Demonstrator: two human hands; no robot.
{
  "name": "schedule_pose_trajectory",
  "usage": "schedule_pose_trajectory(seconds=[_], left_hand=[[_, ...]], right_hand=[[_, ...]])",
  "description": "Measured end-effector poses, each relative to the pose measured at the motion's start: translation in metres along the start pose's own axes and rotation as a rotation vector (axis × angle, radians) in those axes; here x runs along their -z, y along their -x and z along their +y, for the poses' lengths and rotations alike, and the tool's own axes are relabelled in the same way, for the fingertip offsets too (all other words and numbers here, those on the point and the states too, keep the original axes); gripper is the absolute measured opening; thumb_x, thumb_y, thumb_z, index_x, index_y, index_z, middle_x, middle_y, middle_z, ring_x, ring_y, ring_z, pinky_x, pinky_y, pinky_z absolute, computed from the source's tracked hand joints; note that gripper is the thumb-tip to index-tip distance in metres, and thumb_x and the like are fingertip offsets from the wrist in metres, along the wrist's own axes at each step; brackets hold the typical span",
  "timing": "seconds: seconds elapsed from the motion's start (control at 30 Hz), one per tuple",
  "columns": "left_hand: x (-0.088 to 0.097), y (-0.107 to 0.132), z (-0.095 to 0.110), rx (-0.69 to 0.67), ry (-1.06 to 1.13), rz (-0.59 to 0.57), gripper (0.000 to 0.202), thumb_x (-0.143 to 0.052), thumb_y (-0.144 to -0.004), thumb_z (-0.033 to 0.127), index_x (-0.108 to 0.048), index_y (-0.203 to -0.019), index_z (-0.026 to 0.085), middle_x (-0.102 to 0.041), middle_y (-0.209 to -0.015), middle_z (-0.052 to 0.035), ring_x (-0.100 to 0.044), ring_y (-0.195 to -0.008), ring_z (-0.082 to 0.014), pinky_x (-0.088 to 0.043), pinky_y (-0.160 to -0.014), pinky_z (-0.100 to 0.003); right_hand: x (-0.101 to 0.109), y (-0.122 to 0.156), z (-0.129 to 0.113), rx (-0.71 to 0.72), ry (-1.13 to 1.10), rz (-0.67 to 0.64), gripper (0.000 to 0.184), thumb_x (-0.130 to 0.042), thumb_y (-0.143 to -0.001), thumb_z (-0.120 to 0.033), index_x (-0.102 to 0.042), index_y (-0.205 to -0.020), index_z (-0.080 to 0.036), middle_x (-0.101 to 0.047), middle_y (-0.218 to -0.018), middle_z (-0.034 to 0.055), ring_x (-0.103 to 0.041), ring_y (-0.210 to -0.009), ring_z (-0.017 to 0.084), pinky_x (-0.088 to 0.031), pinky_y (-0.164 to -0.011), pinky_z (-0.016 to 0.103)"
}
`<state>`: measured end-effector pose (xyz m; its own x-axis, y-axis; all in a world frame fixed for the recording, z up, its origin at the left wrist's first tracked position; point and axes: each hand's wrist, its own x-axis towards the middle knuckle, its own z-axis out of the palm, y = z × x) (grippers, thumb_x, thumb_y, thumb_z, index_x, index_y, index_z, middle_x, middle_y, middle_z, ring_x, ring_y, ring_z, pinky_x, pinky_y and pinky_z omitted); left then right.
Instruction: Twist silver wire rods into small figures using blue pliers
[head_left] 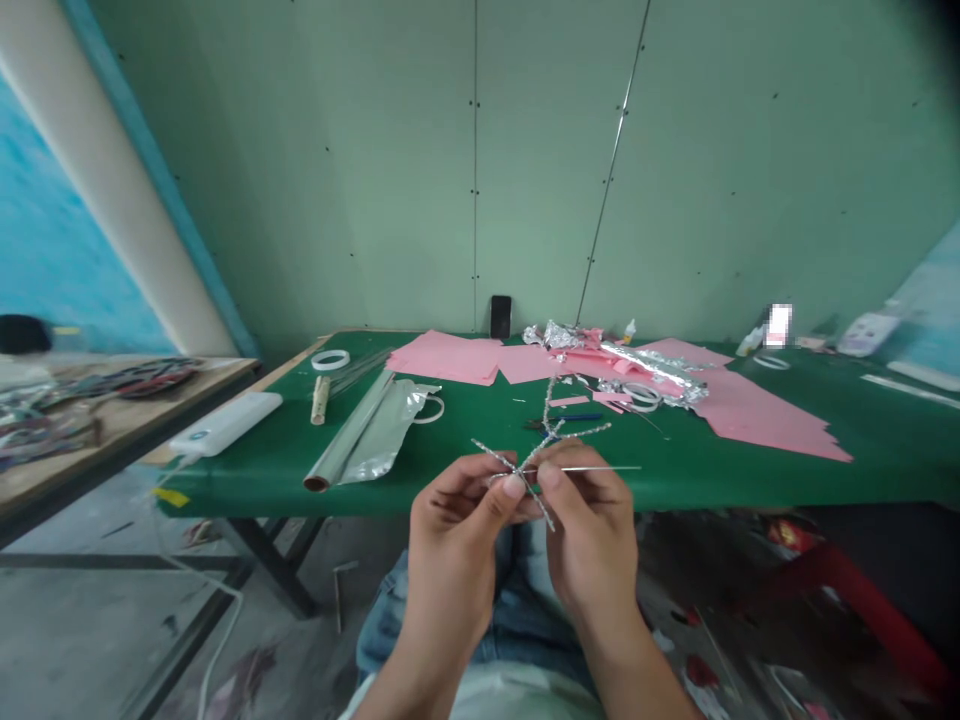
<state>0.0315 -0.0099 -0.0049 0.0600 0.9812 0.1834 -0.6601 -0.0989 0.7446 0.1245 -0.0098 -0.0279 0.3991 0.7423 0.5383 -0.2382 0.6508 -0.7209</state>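
Observation:
Both my hands meet just in front of the green table (pixel 885 450), above my lap. My left hand (pixel 457 520) and my right hand (pixel 585 520) each pinch the crossing point of a star of foil-wrapped sticks (pixel 536 455), whose thin silver arms stick out left, right, up and down. Fingers of both hands are closed on it. A thin bare wire juts to the right from the crossing.
On the table lie a foil roll (pixel 360 435), pink paper sheets (pixel 750 405), crumpled foil (pixel 652 365), tape rings (pixel 331 359), a white power bank (pixel 225 423), a phone (pixel 500 316) against the wall and glue bottles. A cluttered wooden bench (pixel 112 400) stands left. A red stool (pixel 862 600) sits right.

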Motion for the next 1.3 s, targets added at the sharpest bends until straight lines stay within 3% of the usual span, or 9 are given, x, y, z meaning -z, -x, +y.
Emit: schedule_pose_trajectory(seconds=[0.23,0.43,0.7,0.8,0.9,1.0,1.1,1.2,1.3], left_hand=[[0.014,-0.002,0.008,0.139,0.022,-0.247,0.012,-0.085,-0.069,0.019,-0.074,-0.071,0.020,-0.074,-0.071,0.0005,-0.069,-0.058,-0.0136,-0.060,-0.055,-0.023],[0.022,-0.004,0.018,0.169,-0.114,-0.405,0.012,-0.080,-0.074,0.016,-0.069,-0.069,0.017,-0.070,-0.064,0.0000,-0.068,-0.057,-0.0148,-0.056,-0.055,-0.024],[0.021,0.008,0.015,0.143,-0.676,-0.526,0.010,-0.071,-0.080,0.018,-0.068,-0.071,0.015,-0.069,-0.067,-0.0010,-0.061,-0.065,-0.0124,-0.045,-0.062,-0.021],[0.029,0.001,0.008,0.023,-0.890,-0.422,0.008,-0.065,-0.083,0.017,-0.069,-0.075,0.017,-0.067,-0.068,0.0005,-0.060,-0.066,-0.0129,-0.042,-0.061,-0.021],[0.037,-0.012,0.003,-0.126,-0.919,-0.219,0.008,-0.063,-0.085,0.022,-0.069,-0.083,0.018,-0.067,-0.069,0.0009,-0.061,-0.067,-0.0139,-0.044,-0.062,-0.022],[0.037,-0.024,0.002,-0.205,-0.693,-0.078,0.008,-0.066,-0.083,0.023,-0.069,-0.080,0.016,-0.064,-0.062,0.0013,-0.059,-0.060,-0.0130,-0.046,-0.058,-0.022],[0.034,-0.027,0.004,-0.244,-0.373,0.003,0.008,-0.075,-0.075,0.021,-0.070,-0.079,0.015,-0.066,-0.061,0.0008,-0.062,-0.060,-0.0126,-0.051,-0.058,-0.021],[0.031,-0.022,0.007,-0.175,-0.146,0.022,0.012,-0.082,-0.069,0.020,-0.073,-0.077,0.016,-0.072,-0.066,-0.0011,-0.065,-0.059,-0.0116,-0.053,-0.056,-0.018],[0.029,-0.015,0.011,-0.096,-0.028,-0.015,0.013,-0.084,-0.068,0.020,-0.075,-0.077,0.017,-0.072,-0.062,0.0000,-0.063,-0.052,-0.0095,-0.054,-0.051,-0.017]], right_hand=[[0.009,-0.034,-0.023,-0.433,-0.154,-0.409,0.027,-0.078,-0.072,-0.037,-0.060,-0.062,-0.019,-0.054,-0.061,-0.0034,-0.050,-0.054,0.010,-0.041,-0.050,0.023],[0.017,-0.095,-0.050,-0.540,0.223,-1.034,0.019,-0.077,-0.074,-0.033,-0.068,-0.071,-0.017,-0.060,-0.060,-0.0042,-0.053,-0.054,0.009,-0.041,-0.053,0.022],[-0.007,-0.146,-0.070,-0.806,0.688,-1.717,0.012,-0.080,-0.068,-0.026,-0.072,-0.072,-0.018,-0.067,-0.065,-0.0038,-0.058,-0.065,0.010,-0.044,-0.063,0.022],[-0.019,-0.142,-0.075,-0.620,0.936,-1.675,0.008,-0.073,-0.072,-0.019,-0.069,-0.065,-0.019,-0.062,-0.058,-0.0057,-0.055,-0.060,0.010,-0.040,-0.057,0.023],[-0.026,-0.123,-0.079,-0.063,1.227,-1.459,0.015,-0.066,-0.071,-0.009,-0.065,-0.061,-0.019,-0.060,-0.060,-0.0053,-0.052,-0.058,0.009,-0.035,-0.054,0.024],[-0.024,-0.093,-0.073,0.531,1.383,-1.187,0.017,-0.061,-0.078,-0.010,-0.064,-0.063,-0.019,-0.061,-0.068,-0.0021,-0.051,-0.060,0.011,-0.032,-0.054,0.027],[-0.014,-0.059,-0.056,0.942,1.335,-0.935,0.018,-0.055,-0.086,-0.012,-0.065,-0.072,-0.019,-0.062,-0.071,0.0002,-0.049,-0.057,0.012,-0.035,-0.054,0.029],[-0.004,-0.032,-0.034,0.996,1.089,-0.664,0.013,-0.058,-0.087,-0.009,-0.066,-0.081,-0.016,-0.063,-0.071,0.0014,-0.053,-0.060,0.012,-0.043,-0.058,0.026],[0.001,-0.013,-0.016,0.735,0.697,-0.432,0.015,-0.064,-0.084,-0.005,-0.068,-0.086,-0.019,-0.063,-0.074,0.0006,-0.056,-0.065,0.011,-0.047,-0.060,0.024]])
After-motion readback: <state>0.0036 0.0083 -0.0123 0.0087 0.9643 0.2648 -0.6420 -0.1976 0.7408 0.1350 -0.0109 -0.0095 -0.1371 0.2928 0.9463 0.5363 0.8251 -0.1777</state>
